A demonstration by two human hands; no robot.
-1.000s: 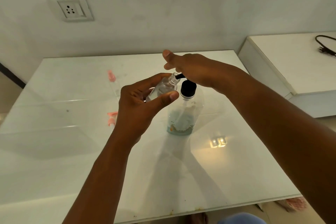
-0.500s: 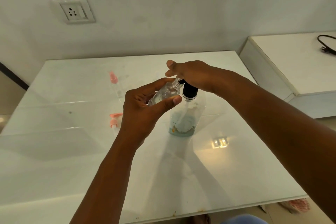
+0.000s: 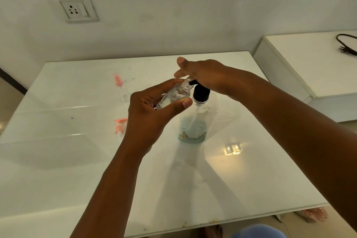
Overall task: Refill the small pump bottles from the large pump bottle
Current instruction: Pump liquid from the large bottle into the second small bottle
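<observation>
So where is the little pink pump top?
In the head view, the pink pump lies on the white table, left of the left hand. A pink-topped bottle stands farther back, near the wall.

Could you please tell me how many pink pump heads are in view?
2: one pump head toward the table's far side, another nearer, beside the left wrist. Others may be hidden.

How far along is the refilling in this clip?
Done: one small bottle is uncapped; its pink pump lies on the table. In hand: the left hand tilts it to the black nozzle of the large bottle while the right hand presses. Left: recapping; another pink-topped bottle waits.
</observation>
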